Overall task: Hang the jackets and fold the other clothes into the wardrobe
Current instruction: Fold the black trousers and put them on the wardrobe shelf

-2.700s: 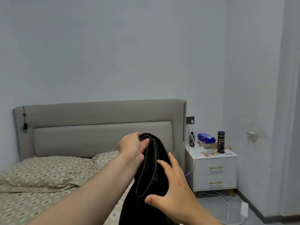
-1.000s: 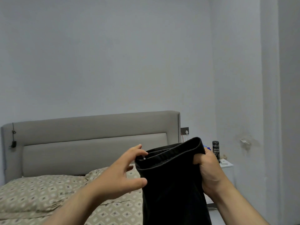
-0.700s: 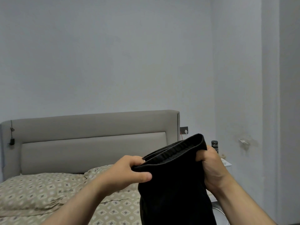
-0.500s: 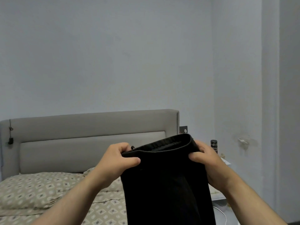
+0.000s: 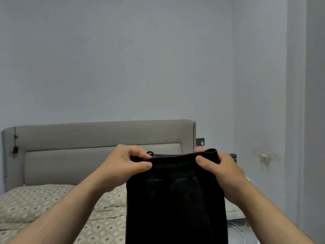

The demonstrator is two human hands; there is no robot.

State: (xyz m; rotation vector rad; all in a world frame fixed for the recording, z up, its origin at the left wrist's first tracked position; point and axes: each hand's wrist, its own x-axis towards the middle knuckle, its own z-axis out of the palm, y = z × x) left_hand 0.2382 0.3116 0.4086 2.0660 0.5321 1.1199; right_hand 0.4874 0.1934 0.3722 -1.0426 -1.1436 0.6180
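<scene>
I'm in a bedroom, a home one, no question. Straight ahead there's a bed (image 5: 105, 229) with a wide grey padded headboard (image 5: 98, 134). A pillow (image 5: 35, 201) in a beige diamond-print cover lies against it, on bedding in the same print. Off the bed's right side I catch a white bedside surface (image 5: 233, 211) low down, and a dark cylindrical bottle (image 5: 233, 157) further back. A wall socket (image 5: 200, 142) sits just beside the headboard's corner with a white plug in it. A white cable (image 5: 241, 234) loops across the floor. Pale, plain walls (image 5: 123, 59) all round.
</scene>
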